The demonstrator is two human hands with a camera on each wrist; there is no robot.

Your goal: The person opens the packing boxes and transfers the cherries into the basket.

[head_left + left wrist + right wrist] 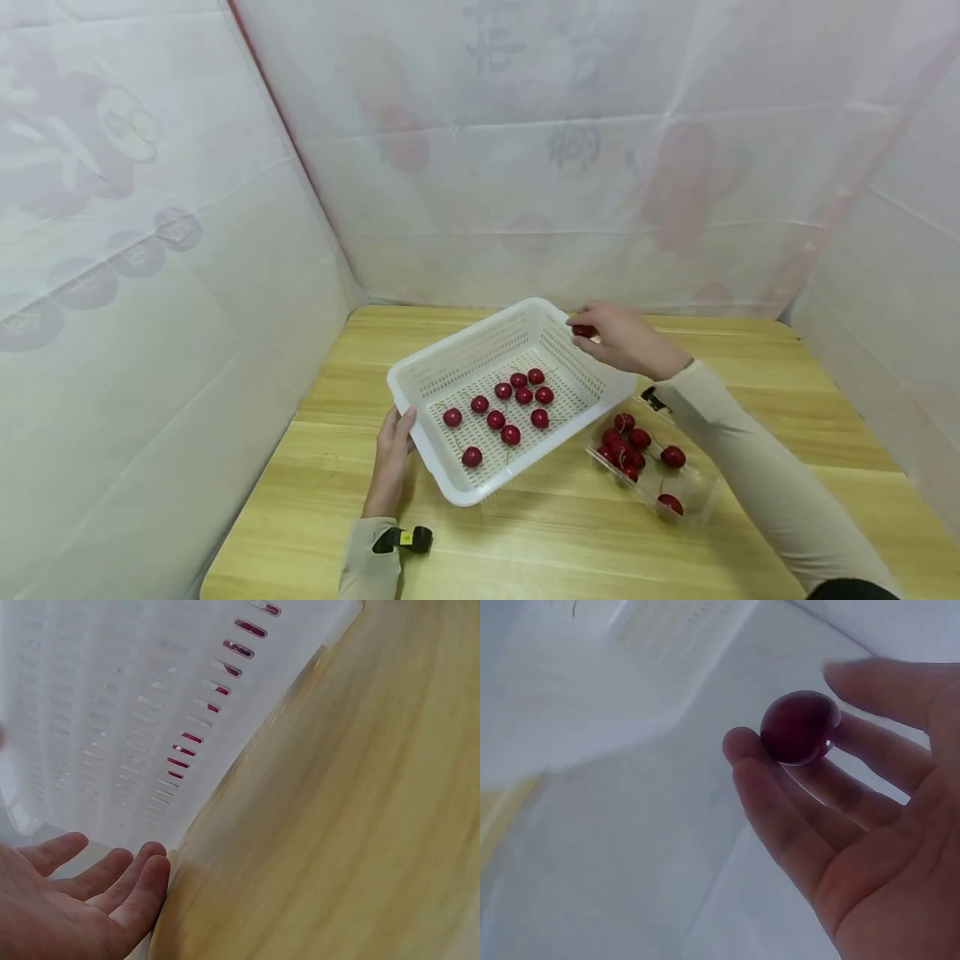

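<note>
A white plastic basket (540,454) with slotted walls stands at an angle on the table, several red cherries (496,419) scattered over its floor. My left hand (392,454) holds its left end, thumb on the rim; in the left wrist view the fingertips (154,874) are right at the outer wall. Above the basket's right end, my right hand (626,340) holds a single cherry (799,727) at its fingers, also visible in the head view. Below the right forearm sits a clear plastic box (701,483) with several more cherries (628,450).
The wooden table (300,517) runs back to a pale printed curtain (525,208). More curtain closes in the left side (187,350) and the right side (885,333). The clear box stands close to the basket's front right corner.
</note>
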